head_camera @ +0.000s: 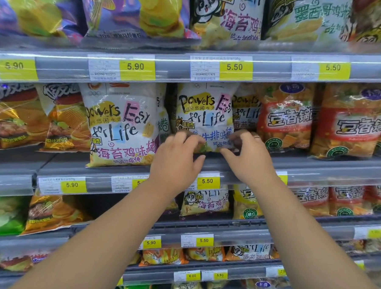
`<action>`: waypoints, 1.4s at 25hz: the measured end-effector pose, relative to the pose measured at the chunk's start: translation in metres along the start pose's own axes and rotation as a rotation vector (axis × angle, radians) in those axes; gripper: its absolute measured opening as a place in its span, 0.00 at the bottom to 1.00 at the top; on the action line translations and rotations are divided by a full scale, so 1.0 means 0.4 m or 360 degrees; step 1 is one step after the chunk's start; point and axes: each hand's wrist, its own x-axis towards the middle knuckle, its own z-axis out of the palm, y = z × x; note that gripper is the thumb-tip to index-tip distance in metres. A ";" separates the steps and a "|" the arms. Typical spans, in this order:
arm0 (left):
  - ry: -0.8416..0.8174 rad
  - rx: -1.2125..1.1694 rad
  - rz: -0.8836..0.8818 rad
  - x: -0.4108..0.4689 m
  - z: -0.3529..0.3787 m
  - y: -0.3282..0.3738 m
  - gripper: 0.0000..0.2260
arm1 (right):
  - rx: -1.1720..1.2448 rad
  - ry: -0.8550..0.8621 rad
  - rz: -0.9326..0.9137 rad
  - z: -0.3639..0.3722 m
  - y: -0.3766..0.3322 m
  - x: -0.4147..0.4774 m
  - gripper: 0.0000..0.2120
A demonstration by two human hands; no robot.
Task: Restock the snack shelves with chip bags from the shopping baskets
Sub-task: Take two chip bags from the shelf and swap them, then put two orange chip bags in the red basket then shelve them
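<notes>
White chip bag (205, 114) is pinched at its bottom by our left hand (177, 159) and right hand (248, 158); if we release it leaning, it may fall forward

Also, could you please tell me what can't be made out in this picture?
1. The shopping baskets: outside the head view.
2. Lower edge of the white chip bag: covered by the left hand and right hand gripping it.
3. Small print on the price label: blurred, too small.
4. The top-shelf bags: cut off by the upper edge.
</notes>
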 end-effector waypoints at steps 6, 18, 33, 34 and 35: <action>0.0115 0.0141 0.0413 -0.049 0.005 -0.001 0.23 | -0.0639 0.0324 0.0025 -0.039 -0.001 -0.156 0.22; -0.0096 -0.0418 0.1102 -0.262 -0.009 0.066 0.27 | -0.1149 0.0789 0.0708 -0.028 -0.075 -0.619 0.24; -0.0639 -0.1260 0.2152 -0.987 -0.188 0.487 0.28 | -0.1588 0.1032 0.2056 -0.093 -0.278 -1.573 0.22; -0.0673 -0.1295 0.2232 -1.056 -0.212 0.505 0.27 | -0.1567 0.1019 0.2176 -0.093 -0.304 -1.648 0.22; -0.0704 -0.1324 0.2313 -1.127 -0.237 0.521 0.27 | -0.1543 0.1011 0.2291 -0.092 -0.333 -1.724 0.23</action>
